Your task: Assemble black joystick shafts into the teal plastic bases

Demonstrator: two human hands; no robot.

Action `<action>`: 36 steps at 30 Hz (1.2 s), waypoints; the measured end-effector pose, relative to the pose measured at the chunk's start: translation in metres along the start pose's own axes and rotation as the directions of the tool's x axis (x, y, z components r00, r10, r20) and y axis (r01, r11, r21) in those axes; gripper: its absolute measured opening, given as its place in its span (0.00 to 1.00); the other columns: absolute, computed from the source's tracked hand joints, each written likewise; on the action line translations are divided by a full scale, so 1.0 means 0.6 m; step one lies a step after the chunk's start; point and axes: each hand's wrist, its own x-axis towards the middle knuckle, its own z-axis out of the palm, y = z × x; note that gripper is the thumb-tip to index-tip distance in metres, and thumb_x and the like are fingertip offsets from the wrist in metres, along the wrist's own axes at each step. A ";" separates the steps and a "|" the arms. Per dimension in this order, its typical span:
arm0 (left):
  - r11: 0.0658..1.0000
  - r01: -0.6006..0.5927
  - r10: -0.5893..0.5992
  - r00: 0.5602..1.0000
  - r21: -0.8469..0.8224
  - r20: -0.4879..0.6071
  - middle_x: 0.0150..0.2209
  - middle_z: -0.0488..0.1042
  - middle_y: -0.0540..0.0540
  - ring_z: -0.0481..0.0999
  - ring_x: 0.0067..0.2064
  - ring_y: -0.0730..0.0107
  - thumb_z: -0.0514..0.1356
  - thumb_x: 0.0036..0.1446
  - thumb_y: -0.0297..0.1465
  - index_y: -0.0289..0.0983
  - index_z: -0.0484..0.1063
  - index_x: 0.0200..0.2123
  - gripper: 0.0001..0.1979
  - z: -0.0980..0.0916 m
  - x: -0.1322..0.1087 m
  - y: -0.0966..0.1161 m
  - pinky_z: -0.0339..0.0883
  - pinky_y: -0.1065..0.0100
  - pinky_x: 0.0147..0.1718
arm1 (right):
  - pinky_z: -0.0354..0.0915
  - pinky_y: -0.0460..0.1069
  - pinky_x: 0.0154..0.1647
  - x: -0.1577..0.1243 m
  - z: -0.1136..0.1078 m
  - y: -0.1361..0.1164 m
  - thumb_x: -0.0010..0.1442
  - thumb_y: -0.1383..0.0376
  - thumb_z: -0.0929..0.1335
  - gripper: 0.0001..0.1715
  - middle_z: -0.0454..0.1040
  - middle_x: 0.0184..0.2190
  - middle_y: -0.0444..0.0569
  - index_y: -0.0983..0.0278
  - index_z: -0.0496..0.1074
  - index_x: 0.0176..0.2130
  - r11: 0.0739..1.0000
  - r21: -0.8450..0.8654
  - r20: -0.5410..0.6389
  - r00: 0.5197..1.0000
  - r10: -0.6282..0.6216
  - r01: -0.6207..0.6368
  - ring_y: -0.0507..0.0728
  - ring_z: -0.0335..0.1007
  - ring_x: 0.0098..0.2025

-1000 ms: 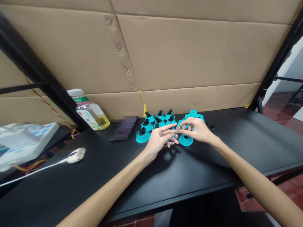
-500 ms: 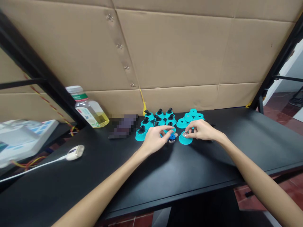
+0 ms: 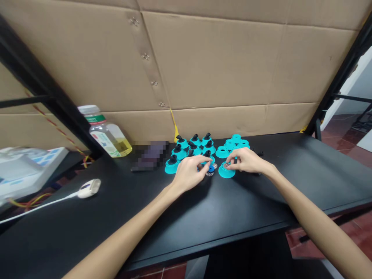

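My left hand (image 3: 189, 170) is closed, thumb and index finger brought together at a small blue round part (image 3: 211, 169). Beneath and beside that part lie small clear, shiny discs (image 3: 209, 174). The fingers of my right hand (image 3: 244, 159) pinch a small shiny disc (image 3: 226, 165) at the top opening of a turquoise cone-shaped base (image 3: 227, 173). That base stands upright on the black table. Behind my left hand are several turquoise bases with black twisted tops (image 3: 208, 147), some partly hidden by the hand.
Several turquoise bases without black tops (image 3: 223, 152) stand behind my right hand, with small black parts (image 3: 260, 154) beside it. Farther left are a blurred dark flat object (image 3: 151, 155), a bottle of yellow liquid (image 3: 110, 137) and a white corded device (image 3: 89, 188). Cardboard (image 3: 217, 62) backs the table.
The shiny disc in my right fingers now sits flatter and lower in the base's opening. My left hand stays nearly in place by the blue part. The view has shifted slightly.
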 end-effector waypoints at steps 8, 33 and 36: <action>0.997 -0.052 0.052 0.999 0.054 -0.008 0.34 0.80 0.48 0.72 0.26 0.72 0.56 0.58 0.35 0.39 0.79 0.35 0.12 -0.012 0.007 -0.010 0.63 0.70 0.28 | 0.54 0.45 0.28 -0.002 -0.005 -0.008 0.56 0.58 0.70 0.12 0.76 0.28 0.46 0.66 0.76 0.35 1.000 0.023 -0.004 1.000 0.010 -0.010 0.49 0.65 0.25; 1.000 -0.013 0.013 0.996 -0.006 -0.085 0.43 0.76 0.50 0.69 0.24 0.75 0.66 0.51 0.38 0.42 0.70 0.52 0.24 0.030 -0.002 0.042 0.66 0.69 0.28 | 0.60 0.45 0.23 0.007 0.033 -0.026 0.61 0.63 0.62 0.13 0.74 0.26 0.46 0.66 0.72 0.42 0.988 0.119 -0.248 0.960 0.127 -0.100 0.47 0.65 0.17; 0.995 -0.027 0.007 0.981 -0.100 -0.192 0.40 0.76 0.51 0.66 0.21 0.79 0.66 0.51 0.37 0.41 0.67 0.52 0.25 0.017 -0.001 0.044 0.65 0.70 0.26 | 0.55 0.43 0.14 0.015 0.046 -0.037 0.62 0.58 0.62 0.19 0.72 0.30 0.46 0.64 0.65 0.51 0.870 0.481 -0.266 0.927 0.263 -0.109 0.48 0.65 0.16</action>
